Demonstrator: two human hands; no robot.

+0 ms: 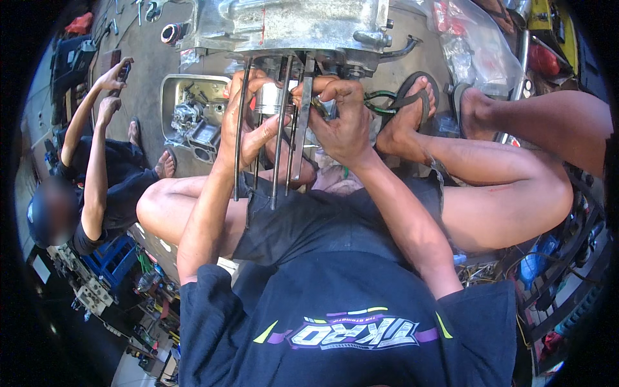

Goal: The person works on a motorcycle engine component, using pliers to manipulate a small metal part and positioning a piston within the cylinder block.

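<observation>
A silver engine case (290, 29) fills the top middle, with long dark studs (236, 174) and a flat metal bar (300, 151) sticking out toward me. Among the studs sits a shiny ringed piston (269, 98). My left hand (242, 126) is closed round the piston's left side, thumb along its lower edge. My right hand (338, 126) is curled at the piston's right side, fingertips close against it; what exactly they pinch is partly hidden.
A metal tray (169, 129) of engine parts lies left. A co-worker's hands (109, 90) hold a dark object farther left. Another person's leg (541, 122) reaches in from the right. A plastic bag (477, 45) lies upper right; tools and cluttered parts surround us.
</observation>
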